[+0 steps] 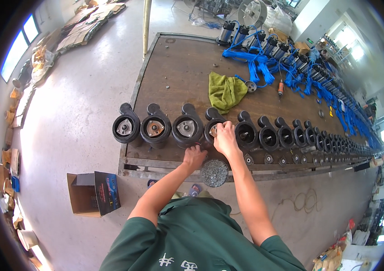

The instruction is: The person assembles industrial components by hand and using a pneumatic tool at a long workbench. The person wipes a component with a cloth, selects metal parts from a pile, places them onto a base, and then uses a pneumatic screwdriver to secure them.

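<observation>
1. Your right hand is over the fourth black housing from the left end of the row along the table's near edge; its fingers are bent together at the metal plate inside, though you cannot tell whether they grip anything.
2. Your left hand is at the near edge, fingers curled; their hold is hidden.
3. The container of small grey pieces sits at that edge, between your forearms.
4. A green cloth lies beyond the row, farther from the near edge.
</observation>
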`<action>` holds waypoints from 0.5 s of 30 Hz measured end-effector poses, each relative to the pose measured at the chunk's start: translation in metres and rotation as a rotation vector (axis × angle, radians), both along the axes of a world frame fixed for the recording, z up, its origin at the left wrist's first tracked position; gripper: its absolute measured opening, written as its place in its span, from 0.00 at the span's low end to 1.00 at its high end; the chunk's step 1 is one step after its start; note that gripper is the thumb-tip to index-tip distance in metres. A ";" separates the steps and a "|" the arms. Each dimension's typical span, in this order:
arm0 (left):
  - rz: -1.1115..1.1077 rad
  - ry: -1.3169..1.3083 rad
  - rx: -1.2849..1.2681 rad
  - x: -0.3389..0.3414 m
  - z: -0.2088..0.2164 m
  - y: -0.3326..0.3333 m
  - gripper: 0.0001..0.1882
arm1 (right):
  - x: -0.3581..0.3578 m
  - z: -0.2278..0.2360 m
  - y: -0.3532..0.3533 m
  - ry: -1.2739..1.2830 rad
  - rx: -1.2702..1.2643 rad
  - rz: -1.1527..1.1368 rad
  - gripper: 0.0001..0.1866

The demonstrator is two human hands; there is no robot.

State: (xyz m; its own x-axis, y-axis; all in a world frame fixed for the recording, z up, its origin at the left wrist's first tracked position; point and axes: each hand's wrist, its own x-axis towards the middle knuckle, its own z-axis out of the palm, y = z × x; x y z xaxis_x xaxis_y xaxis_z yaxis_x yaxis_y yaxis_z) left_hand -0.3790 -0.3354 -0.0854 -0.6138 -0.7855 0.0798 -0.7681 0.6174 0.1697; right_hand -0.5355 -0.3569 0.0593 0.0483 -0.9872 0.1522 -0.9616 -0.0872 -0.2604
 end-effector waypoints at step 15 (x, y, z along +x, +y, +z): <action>0.170 0.022 0.121 0.025 0.028 0.011 0.31 | -0.027 -0.033 0.119 -0.228 -0.010 -0.154 0.10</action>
